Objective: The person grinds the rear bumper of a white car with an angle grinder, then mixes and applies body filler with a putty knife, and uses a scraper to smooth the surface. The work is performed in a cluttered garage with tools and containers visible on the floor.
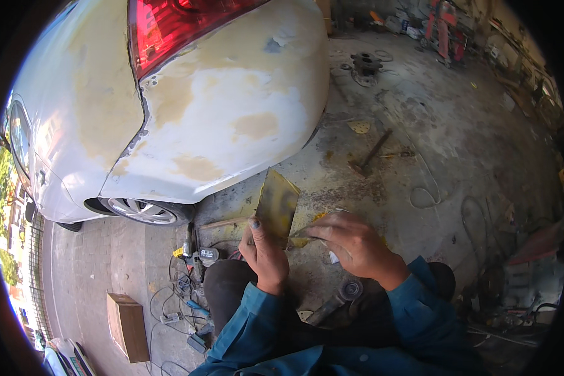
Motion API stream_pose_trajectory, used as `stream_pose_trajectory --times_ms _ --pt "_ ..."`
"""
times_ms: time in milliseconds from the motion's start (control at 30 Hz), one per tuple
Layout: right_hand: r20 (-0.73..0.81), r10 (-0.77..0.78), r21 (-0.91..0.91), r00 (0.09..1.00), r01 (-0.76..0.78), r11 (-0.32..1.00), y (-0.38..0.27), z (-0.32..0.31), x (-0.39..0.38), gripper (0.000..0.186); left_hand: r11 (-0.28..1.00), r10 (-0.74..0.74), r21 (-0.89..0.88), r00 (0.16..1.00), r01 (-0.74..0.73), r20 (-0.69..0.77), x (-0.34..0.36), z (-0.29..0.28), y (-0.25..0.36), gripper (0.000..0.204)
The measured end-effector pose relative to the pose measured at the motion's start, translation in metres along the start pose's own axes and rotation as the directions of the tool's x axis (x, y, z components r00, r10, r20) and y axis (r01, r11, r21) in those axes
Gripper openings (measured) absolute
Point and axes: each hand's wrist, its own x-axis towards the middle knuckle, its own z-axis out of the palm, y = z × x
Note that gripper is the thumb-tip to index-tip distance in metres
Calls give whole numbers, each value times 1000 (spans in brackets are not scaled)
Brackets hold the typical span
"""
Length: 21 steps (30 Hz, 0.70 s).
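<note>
My left hand (266,260) grips the lower end of a flat, rectangular board (277,203), thumb on its face. Yellowish smears mark the board, which is tilted up before the car's rear corner. Just right of it, my right hand (360,247) is closed in a pinch. A small yellowish piece (299,240) shows at its fingertips, close to the board's lower edge; its kind is unclear. Beyond both hands is the white car's rear bumper (225,100), patched with tan filler, below a red tail light (169,37). Neither hand touches the car.
A round-headed power tool (349,290) lies between my knees. Cables (182,285) and a battery tool (207,255) clutter the floor at left, near a cardboard box (128,326). A hammer (376,150) lies ahead at right, with a red metal stand (442,31) farther back.
</note>
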Motion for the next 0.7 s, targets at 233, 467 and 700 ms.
stream_pose_trajectory --times_ms 233,467,700 --pt "-302 482 653 822 -190 733 -9 6 14 40 714 -361 -553 903 429 234 -10 13 -9 50" --pt "-204 48 -141 978 -78 987 18 3 -2 47 613 -365 -663 898 430 245 -1 9 -7 49" --pt "-224 -89 -300 971 18 954 -15 14 17 51 875 -287 -384 955 295 79 -11 8 -19 47"
